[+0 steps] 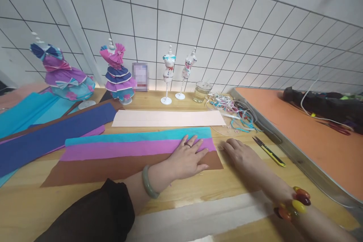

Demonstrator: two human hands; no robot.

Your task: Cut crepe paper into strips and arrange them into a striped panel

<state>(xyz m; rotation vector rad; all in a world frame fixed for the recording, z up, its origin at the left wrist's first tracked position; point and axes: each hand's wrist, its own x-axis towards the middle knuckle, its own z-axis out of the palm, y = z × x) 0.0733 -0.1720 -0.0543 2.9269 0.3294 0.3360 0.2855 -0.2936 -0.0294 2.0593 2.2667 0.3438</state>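
Note:
My left hand (188,158) lies flat with fingers spread on layered coloured strips that look like crepe paper. The turquoise strip (136,135) is farthest from me, the purple strip (119,149) is in the middle, and the brown strip (113,168) is nearest. Just past their right ends, my right hand (238,155) rests on the wooden table with its fingers curled together. A small pale loop shows by its fingertips; whether they pinch anything is hidden. Yellow-handled thread snips (269,152) lie to the right of this hand.
Behind the strips lies a pale pink strip (170,118); dark blue strips (56,136) sit left. Two dressed mini mannequins (117,73) and two smaller ones (169,68) stand behind. A glass of liquid (202,91) stands beside tangled ribbons (229,107). A whitish strip (204,215) lies in front.

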